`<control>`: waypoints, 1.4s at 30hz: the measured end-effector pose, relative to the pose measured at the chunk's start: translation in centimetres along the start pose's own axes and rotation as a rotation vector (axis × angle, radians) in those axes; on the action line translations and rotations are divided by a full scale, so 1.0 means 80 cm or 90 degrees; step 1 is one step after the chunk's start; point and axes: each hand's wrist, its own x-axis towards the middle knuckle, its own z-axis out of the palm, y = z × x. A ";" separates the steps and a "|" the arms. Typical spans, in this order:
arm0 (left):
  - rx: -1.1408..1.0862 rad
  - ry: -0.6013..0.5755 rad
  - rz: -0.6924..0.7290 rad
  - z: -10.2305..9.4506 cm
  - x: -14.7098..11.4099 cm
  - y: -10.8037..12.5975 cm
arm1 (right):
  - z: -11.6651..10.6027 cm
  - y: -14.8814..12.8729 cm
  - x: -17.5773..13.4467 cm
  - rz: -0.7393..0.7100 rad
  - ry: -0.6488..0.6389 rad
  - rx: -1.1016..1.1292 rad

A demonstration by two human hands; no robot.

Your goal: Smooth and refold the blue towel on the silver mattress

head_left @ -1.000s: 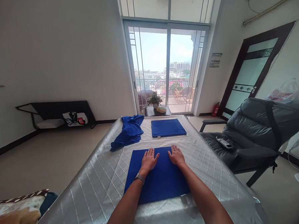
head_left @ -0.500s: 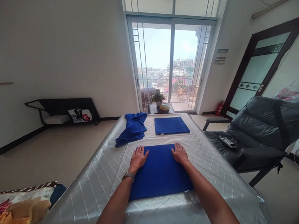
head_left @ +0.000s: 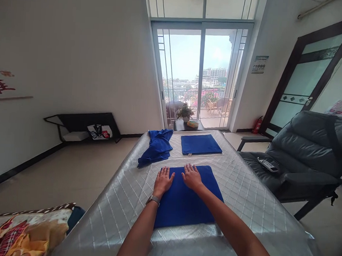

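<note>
A flat blue cloth cover (head_left: 187, 205) lies in front of me on the silver quilted table cover (head_left: 121, 205). My left hand (head_left: 163, 181) rests flat on its far left corner, fingers stretched out, a watch on the wrist. My right hand (head_left: 192, 177) lies flat near the middle of the far edge, fingers extended. Behind it lies a second flat blue cover (head_left: 201, 144) with a small white tag on its near edge. To the left of that, a crumpled blue cloth (head_left: 157, 147) sits in loose folds.
A dark recliner (head_left: 298, 150) holding a white remote-like device (head_left: 269, 164) stands to the right. Piled fabrics (head_left: 30, 231) lie at lower left. Beyond the table's far edge, a small dark table (head_left: 185, 125) bears a potted plant (head_left: 185, 112) before glass doors.
My right hand has slid left across the cover from its far right corner toward the middle. My left hand stays at the left corner. The view has turned slightly left.
</note>
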 end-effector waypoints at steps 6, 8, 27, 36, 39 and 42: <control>-0.014 -0.008 -0.006 -0.005 0.000 0.001 | 0.020 0.022 0.003 0.043 -0.098 0.047; -0.017 -0.012 -0.009 -0.007 -0.001 0.001 | 0.020 0.039 0.002 0.048 -0.107 0.045; 0.039 0.118 0.010 -0.021 -0.012 0.025 | 0.011 0.128 -0.014 0.167 -0.053 -0.011; -0.054 -0.030 0.127 -0.010 -0.044 0.095 | 0.009 0.130 -0.015 0.163 -0.046 0.005; -0.039 -0.053 0.091 -0.012 -0.053 0.070 | 0.009 0.130 -0.015 0.165 -0.050 0.002; -0.017 -0.058 0.051 -0.016 -0.064 0.034 | 0.010 0.129 -0.014 0.167 -0.055 -0.003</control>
